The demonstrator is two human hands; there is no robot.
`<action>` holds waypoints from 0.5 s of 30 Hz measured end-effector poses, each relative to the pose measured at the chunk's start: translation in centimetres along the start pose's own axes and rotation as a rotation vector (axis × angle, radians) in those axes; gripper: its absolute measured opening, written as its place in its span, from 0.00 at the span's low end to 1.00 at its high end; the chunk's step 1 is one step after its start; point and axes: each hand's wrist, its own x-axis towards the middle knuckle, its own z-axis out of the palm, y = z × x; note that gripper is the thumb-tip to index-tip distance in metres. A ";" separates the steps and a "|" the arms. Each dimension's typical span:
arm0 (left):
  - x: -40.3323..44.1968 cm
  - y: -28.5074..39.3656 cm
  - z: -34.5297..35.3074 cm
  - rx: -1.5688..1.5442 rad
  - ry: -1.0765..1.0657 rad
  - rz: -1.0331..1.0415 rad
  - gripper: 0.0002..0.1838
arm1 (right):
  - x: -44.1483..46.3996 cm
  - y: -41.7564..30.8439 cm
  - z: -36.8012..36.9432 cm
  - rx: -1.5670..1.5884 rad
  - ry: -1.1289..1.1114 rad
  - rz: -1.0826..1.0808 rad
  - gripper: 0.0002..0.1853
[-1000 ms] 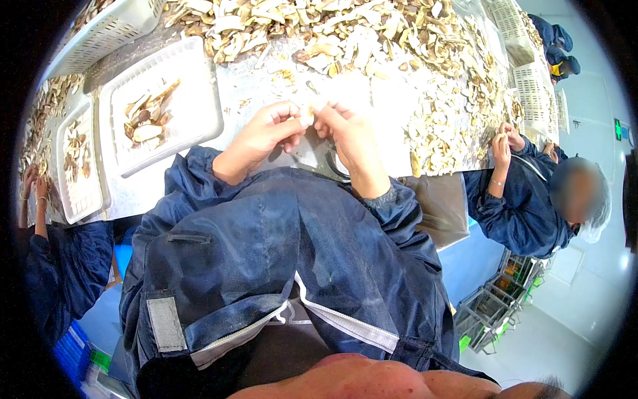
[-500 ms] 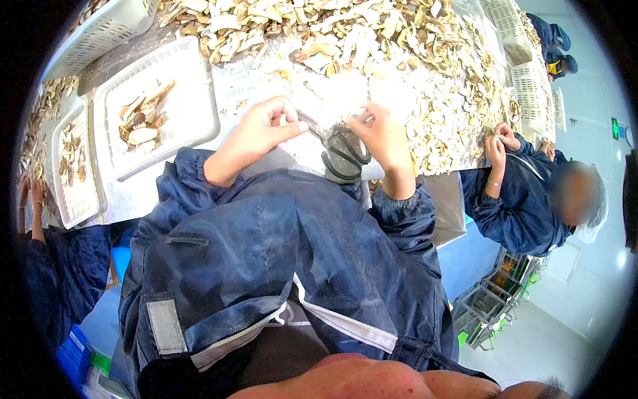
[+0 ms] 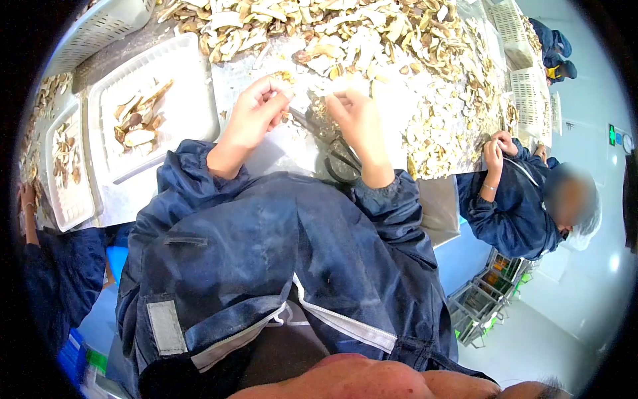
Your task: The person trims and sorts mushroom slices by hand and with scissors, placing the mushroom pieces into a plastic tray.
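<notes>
On the work surface in front of me, black-handled scissors [image 3: 339, 161] lie with the blades pointing up and left. My left hand [image 3: 252, 118] is closed in a pinch beside the blade tips. A small brownish bit shows under its fingertips, but I cannot make out what they grip. Over the scissors' handles hovers my right hand [image 3: 361, 126], its fingers curled together and its wrist hiding part of one loop. Whether it holds anything is lost in the glare. Small crumbs [image 3: 320, 110] lie between the hands. A large heap of dried mushroom slices [image 3: 372, 40] spreads beyond them.
At left stand a white tray [image 3: 203, 100] and a smaller tray [image 3: 88, 193], both with mushroom slices. Perforated baskets [image 3: 103, 40] [image 3: 528, 100] line the far left and right. A co-worker [image 3: 515, 199] sits at right; another person's sleeve [image 3: 66, 286] is at left.
Both hands have moved up and to the left. My right hand now covers part of the scissors' handles, which were in fuller view before.
</notes>
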 end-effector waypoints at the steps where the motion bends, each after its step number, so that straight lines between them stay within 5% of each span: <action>1: 0.0 0.0 0.0 0.004 -0.004 0.003 0.06 | -0.1 0.1 -0.4 0.194 -0.053 0.107 0.11; 5: 0.1 -0.8 -0.3 -0.024 -0.088 0.044 0.07 | -0.3 0.3 -1.2 0.745 -0.267 0.290 0.11; 15: -0.2 -0.8 0.2 -0.129 -0.137 -0.004 0.13 | -1.5 -0.9 -0.5 0.708 -0.297 0.201 0.12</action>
